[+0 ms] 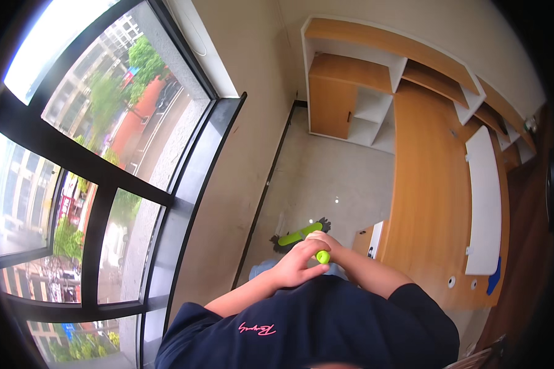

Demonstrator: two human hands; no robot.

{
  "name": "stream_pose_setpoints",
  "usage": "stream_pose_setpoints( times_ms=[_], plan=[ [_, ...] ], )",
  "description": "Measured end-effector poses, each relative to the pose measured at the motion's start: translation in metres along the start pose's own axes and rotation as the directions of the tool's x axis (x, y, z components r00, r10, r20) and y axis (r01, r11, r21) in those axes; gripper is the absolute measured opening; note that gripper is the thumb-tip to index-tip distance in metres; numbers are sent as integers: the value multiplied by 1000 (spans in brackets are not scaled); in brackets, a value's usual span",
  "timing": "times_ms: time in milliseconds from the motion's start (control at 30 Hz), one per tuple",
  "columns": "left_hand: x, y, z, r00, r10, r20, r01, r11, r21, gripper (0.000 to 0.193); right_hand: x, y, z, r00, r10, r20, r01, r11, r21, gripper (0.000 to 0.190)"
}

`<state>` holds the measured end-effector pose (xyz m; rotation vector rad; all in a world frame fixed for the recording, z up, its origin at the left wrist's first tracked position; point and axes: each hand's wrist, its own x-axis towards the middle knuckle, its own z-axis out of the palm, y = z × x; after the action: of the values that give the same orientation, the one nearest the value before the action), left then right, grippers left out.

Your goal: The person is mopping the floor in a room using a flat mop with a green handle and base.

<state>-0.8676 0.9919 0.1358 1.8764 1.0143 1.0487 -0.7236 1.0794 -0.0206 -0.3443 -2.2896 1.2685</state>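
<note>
A mop with a bright green head [300, 234] and a dark grey fringe lies against the tiled floor, just beyond my hands. Its handle stands up steeply towards me and ends in a green grip [322, 257]. Near the top end, my left hand [300, 263] is closed around the handle. My right hand [324, 241] holds it just beyond, partly hidden behind the left one. Most of the handle is covered by my hands.
A wooden desk [424, 184] with a white panel [484, 203] runs along the right. Ahead stands a wood-and-white shelf cabinet [330, 108]. On the left are a wall and a black-framed window [106, 170] with a sill. A small wooden unit [364, 240] stands beside the desk.
</note>
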Motion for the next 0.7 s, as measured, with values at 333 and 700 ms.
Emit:
stream_pose_setpoints(
  times_ms=[333,700],
  plan=[
    [93,-39,-79,993,35,-117,-66,960,-273,32,98,16,-53,963,229,-143,-264,910,-320,17],
    [131,-116,-167,985,170,11,-169,982,-81,30,210,74,-101,959,164,-231,-245,890,-385,13]
  ],
)
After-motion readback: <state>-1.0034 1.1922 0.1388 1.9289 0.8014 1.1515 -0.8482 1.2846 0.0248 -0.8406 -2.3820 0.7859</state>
